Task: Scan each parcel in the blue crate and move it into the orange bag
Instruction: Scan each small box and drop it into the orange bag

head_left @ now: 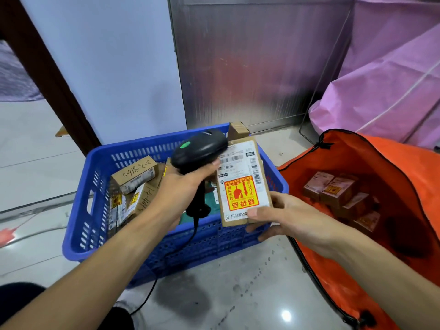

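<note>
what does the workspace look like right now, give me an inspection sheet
surface: pale tiled floor, dark specks
job's things: blue crate holds several parcels; orange bag open, boxes inside; labelled parcel held over the crate
clutter: red object at the left edge, unclear
hands: left hand grips scanner; right hand holds the labelled parcel
cables: black scanner cable hangs across the crate front
surroundings: metal panel, pink sheet

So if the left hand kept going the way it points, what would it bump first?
Probably the parcel the right hand holds; the left hand and its scanner aim at its label, though depth is unclear.
</note>
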### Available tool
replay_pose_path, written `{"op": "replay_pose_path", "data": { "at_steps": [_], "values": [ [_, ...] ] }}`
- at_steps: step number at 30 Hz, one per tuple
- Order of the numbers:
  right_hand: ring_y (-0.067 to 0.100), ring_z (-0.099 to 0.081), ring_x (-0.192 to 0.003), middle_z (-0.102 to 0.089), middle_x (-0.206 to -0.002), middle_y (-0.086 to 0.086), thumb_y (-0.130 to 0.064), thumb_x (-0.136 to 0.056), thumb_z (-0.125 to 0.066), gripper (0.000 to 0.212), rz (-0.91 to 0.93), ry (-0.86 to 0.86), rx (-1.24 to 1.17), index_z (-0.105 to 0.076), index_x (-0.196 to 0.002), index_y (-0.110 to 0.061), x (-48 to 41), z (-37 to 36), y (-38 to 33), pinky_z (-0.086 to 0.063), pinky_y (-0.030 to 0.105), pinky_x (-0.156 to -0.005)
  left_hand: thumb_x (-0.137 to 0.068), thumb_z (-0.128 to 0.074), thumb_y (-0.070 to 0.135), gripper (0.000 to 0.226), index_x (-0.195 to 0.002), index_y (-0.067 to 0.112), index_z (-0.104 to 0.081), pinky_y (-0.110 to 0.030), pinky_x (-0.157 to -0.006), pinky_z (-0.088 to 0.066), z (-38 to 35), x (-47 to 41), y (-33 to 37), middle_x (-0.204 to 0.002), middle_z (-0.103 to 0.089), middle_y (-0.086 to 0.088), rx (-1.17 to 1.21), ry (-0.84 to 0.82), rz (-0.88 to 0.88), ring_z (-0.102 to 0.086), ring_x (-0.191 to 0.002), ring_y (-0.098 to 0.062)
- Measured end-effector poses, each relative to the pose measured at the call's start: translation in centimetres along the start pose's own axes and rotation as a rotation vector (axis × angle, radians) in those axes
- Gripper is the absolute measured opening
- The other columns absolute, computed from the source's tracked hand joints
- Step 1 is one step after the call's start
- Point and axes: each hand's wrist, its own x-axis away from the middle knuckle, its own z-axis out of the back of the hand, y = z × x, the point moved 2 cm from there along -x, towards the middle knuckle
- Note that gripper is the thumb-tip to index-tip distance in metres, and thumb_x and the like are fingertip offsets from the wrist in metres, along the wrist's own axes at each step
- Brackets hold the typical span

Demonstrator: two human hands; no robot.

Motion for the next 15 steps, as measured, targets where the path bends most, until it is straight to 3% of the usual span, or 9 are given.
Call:
{"op": "replay_pose_path", "data": {
  "at_steps": [4, 8, 12, 15],
  "values": [
    [0.014, -0.073, -0.111, -0.075, -0.121, -0.008, -0.024, -0.086, -0.080, 0.056, 0.030, 0.069, -0.050, -0.054, -0.136, -0.024, -0.4, -0.1, 0.1, -0.059, 0.036, -0.091, -0.084, -0.082, 0.020, 0.038, -0.120, 0.025, -0.072, -0.046, -0.103, -0.055, -0.6, 0.7, -0.6, -0.107, -0.081, 0.002, -0.123, -0.178, 0.016, -0.076, -0.105, -0.017],
    [0.014, -0.072, -0.113, -0.075, -0.123, -0.007, -0.037, -0.079, -0.087, 0.068, 0.061, 0.132, -0.148, -0.054, -0.137, -0.024, -0.7, -0.1, 0.2, -0.057, 0.040, -0.099, -0.080, -0.086, 0.022, 0.037, -0.113, 0.032, -0.075, -0.048, -0.106, -0.053, -0.6, 0.7, -1.0, -0.106, -0.081, 0.003, -0.172, -0.204, -0.013, -0.075, -0.105, -0.016],
    [0.014, -0.076, -0.103, -0.079, -0.110, -0.007, -0.029, -0.086, -0.080, 0.045, 0.057, 0.254, -0.182, -0.062, -0.127, -0.024, -0.9, -0.3, 0.0, -0.057, 0.040, -0.097, -0.089, -0.079, 0.014, 0.028, -0.103, 0.038, -0.077, -0.042, -0.094, -0.059, -0.8, 0.8, -1.0, -0.102, -0.081, 0.004, -0.155, -0.197, -0.053, -0.076, -0.099, -0.015],
    [0.013, -0.077, -0.095, -0.080, -0.105, -0.008, -0.015, -0.085, -0.082, 0.043, 0.039, 0.422, -0.157, -0.061, -0.122, -0.022, -1.3, 0.7, 0.4, -0.059, 0.036, -0.089, -0.091, -0.075, 0.015, 0.023, -0.113, 0.020, -0.075, -0.039, -0.080, -0.060, -0.5, 0.5, -0.6, -0.099, -0.081, -0.004, -0.140, -0.145, -0.095, -0.076, -0.090, -0.023]
  ]
}}
